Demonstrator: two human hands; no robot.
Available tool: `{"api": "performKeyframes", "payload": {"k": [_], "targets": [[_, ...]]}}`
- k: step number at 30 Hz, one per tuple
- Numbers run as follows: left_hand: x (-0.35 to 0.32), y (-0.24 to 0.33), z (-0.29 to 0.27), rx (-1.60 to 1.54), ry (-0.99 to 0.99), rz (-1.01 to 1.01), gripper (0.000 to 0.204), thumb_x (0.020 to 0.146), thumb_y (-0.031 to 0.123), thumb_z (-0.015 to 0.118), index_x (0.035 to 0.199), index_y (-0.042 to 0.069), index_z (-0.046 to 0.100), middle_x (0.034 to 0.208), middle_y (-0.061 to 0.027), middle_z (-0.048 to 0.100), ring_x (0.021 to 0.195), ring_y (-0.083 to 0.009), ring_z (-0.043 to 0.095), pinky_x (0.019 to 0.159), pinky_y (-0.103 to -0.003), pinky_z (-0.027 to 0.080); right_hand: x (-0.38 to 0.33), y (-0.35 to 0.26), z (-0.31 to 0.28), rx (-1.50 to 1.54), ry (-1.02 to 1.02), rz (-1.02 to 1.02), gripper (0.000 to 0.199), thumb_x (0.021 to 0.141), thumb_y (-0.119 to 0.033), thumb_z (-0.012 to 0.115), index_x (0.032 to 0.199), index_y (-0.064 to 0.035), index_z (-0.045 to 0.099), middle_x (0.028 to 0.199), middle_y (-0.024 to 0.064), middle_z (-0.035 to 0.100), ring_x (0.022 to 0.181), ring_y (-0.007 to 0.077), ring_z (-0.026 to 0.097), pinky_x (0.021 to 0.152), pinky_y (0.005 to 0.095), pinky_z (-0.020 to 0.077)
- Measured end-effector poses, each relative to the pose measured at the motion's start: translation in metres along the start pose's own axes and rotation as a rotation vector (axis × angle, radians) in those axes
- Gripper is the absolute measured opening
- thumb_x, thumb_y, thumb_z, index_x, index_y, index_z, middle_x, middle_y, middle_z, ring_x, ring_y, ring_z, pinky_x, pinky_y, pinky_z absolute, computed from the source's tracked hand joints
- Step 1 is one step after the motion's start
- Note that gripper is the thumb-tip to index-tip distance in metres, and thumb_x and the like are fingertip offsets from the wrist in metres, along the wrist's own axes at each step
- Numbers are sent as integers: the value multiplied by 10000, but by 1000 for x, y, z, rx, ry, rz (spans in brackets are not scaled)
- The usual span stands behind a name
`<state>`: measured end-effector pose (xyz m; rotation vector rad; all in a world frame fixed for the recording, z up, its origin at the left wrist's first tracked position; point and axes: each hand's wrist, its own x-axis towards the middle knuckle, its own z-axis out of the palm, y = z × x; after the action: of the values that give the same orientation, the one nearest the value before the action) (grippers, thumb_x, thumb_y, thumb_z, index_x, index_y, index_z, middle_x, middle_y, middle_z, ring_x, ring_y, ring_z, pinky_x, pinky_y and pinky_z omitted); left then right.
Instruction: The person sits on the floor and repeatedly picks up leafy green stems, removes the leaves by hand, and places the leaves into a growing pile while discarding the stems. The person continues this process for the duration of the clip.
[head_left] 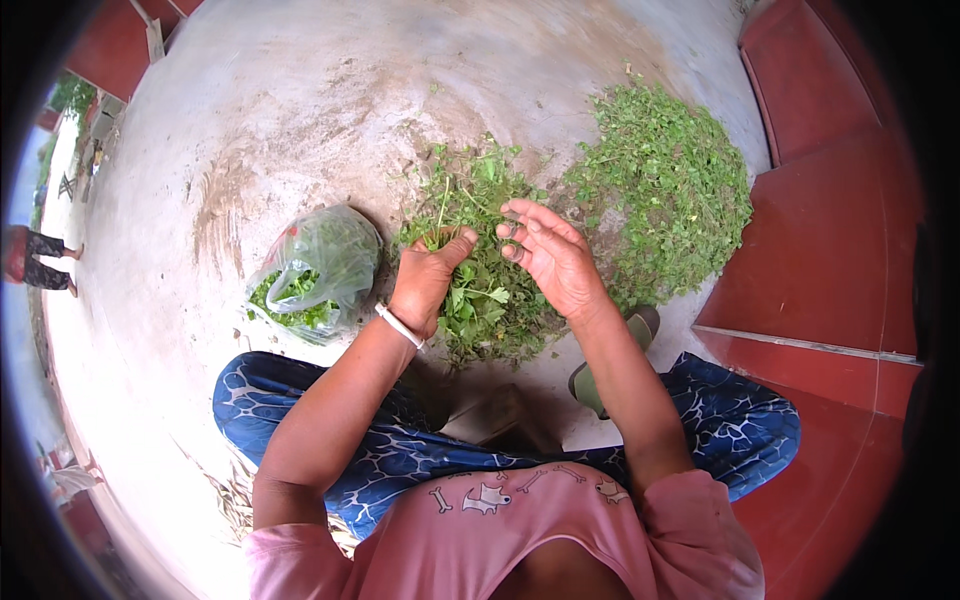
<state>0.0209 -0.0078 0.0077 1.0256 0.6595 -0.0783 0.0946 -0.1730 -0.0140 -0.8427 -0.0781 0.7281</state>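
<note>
A person seated low on a bare concrete floor [300,110] works over a loose pile of leafy green stems [478,285] lying directly ahead of the knees; the left hand [425,280], a white bangle [400,326] at its wrist, is closed around a small bunch of stems [440,238] at the pile's upper left edge, thumb pressed across the top; the right hand [550,255] hovers just beside it over the same pile, fingers [530,215] loosely curled and parted, thumb and forefinger drawn near each other at a sprig too small to make out, so whether anything is pinched there cannot be told. To the right of the hands, a little apart from the first pile, a broader heap of plucked green leaves [665,190] spreads across the floor up to a red-painted step [830,230]; to the left of the left hand sits a crumpled clear plastic bag [320,265] with more greens inside, its mouth sagging open. The person wears a pink top [500,530] and blue patterned trousers [300,410]; a green sandal [610,360] shows beneath the right forearm; at the far left edge another person's legs [40,260] stand well apart from the work.
</note>
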Motion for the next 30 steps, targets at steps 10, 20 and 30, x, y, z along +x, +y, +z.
{"api": "performKeyframes", "payload": {"k": [10,20,30], "targets": [[-15,9,-13,-41,76,74,231,832,155,660,991,-5,609,842,-59,631,708,-105,563,614,-252,469,-16,32,30,-51,-41,105,382,901,-149,518,1244,8,461,1165,65,529,985,159,540,832,313,459],[-14,-1,-11,342,4,277,160,865,135,612,958,9,643,819,-15,633,721,-65,532,629,-217,440,-21,47,27,88,-33,186,362,892,-163,535,1225,-31,485,1059,24,554,904,129,543,765,303,458],[-6,-27,-13,838,-149,452,112,821,80,594,901,13,632,651,-25,582,598,-85,476,552,-264,414,-16,43,7,-353,192,107,248,878,-244,605,1051,-67,596,935,-2,604,831,89,535,671,258,438]]}}
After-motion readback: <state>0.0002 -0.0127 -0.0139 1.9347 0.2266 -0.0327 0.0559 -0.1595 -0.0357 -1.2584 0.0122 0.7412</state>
